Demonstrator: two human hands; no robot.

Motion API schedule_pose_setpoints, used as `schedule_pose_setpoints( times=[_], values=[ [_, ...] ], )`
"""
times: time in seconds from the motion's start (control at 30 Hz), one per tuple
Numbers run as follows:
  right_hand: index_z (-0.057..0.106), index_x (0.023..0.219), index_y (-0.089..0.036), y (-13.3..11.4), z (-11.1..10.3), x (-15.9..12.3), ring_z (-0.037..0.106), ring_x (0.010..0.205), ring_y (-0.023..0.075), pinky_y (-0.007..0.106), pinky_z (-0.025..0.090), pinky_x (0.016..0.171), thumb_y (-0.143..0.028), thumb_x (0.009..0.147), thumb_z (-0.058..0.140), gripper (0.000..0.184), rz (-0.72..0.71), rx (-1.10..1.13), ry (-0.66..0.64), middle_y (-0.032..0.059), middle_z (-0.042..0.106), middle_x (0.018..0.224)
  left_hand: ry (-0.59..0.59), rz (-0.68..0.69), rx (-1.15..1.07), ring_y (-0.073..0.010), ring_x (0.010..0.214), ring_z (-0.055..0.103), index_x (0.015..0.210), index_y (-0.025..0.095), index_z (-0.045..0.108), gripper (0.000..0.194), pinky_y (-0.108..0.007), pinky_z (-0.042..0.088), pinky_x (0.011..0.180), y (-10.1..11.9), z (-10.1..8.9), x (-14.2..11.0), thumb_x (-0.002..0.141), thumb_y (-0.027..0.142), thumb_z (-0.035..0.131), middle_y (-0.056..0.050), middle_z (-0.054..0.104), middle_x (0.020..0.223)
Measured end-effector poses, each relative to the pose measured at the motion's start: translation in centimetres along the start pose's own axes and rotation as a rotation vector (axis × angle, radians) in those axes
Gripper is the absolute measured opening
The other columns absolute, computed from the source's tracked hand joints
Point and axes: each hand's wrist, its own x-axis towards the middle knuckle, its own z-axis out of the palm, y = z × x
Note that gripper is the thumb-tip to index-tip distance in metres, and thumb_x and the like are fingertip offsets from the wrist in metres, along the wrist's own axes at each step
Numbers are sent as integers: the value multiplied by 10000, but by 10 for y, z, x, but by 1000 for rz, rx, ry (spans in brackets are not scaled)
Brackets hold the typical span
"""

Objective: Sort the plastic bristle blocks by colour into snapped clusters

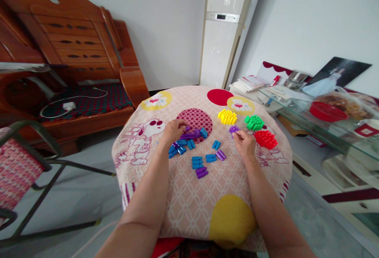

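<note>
My left hand point(175, 130) is closed in a pinch at the heap left of the table's middle, with a small purple plastic block point(187, 128) at its fingertips. Purple blocks point(190, 135) and blue blocks point(181, 147) lie loose below and beside it, partly hidden by the hand and wrist. My right hand point(245, 143) has its fingers pressed together at a small purple cluster point(233, 129), touching a purple block there. Between the hands lie scattered blue blocks point(197, 162) and purple blocks point(201, 172), each like joined short tubes.
Tight clusters of yellow blocks point(227, 117), green blocks point(254, 122) and red blocks point(265, 139) stand around the right hand. A patterned cloth point(189, 210) covers the round table. Right is a glass shelf point(284, 106) with a red bowl point(328, 111); left, a wooden bench point(79, 40) and a chair point(20, 163).
</note>
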Motion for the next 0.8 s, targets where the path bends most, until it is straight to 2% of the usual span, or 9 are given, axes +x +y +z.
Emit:
schedule_pose_setpoints(
  times=[0.1,0.17,0.3,0.4,0.5,0.57,0.7,0.8],
  values=[
    [653,719,-191,-1,0,0,549,534,160,273,377,574,-421,858,519,300,1,0,-7,36,640,591,115,38,72,-180,814,682,1015,158,758,330,-268,518,784,-1,-2,1,769,129,539,-55,767,915],
    [649,712,-194,-1,0,0,551,536,160,273,377,576,-419,856,518,298,1,4,-2,35,640,590,48,78,113,-190,825,679,990,170,767,289,-271,508,780,-2,-3,0,759,176,594,-50,768,919],
    [640,701,-197,-1,0,0,548,529,157,271,371,570,-408,854,525,285,-8,12,4,29,632,582,-192,181,189,-189,817,671,919,219,778,234,-254,480,740,0,1,-3,702,219,692,-22,767,896],
    [638,704,-200,0,0,0,539,521,155,272,370,562,-406,855,530,278,-13,8,0,23,625,578,-181,163,173,-183,780,657,874,203,768,180,-256,463,713,2,4,-4,722,215,671,-26,751,825],
    [639,714,-201,-2,2,0,547,535,155,271,389,568,-402,862,531,272,-17,18,1,25,634,595,-133,125,21,-169,733,633,853,175,738,156,-257,457,690,4,1,-3,737,244,659,-18,719,767],
    [647,737,-197,-8,5,-1,559,548,154,269,412,578,-395,866,538,260,-31,45,-7,29,643,611,-144,138,-150,-154,709,610,855,162,715,178,-254,455,671,8,0,-3,758,295,647,-15,700,766],
    [682,832,-181,-31,13,-4,595,585,154,261,457,592,-383,868,543,248,-74,164,-84,45,674,681,-256,155,-509,-125,650,567,887,150,680,303,-240,455,623,21,8,-7,825,433,592,-10,664,754],
    [708,988,-174,-50,18,-6,591,586,152,258,479,602,-404,877,536,307,-66,243,-179,28,663,677,-353,104,-644,-127,626,574,854,155,665,328,-240,469,596,31,23,-11,839,472,580,-13,658,730]
  ],
)
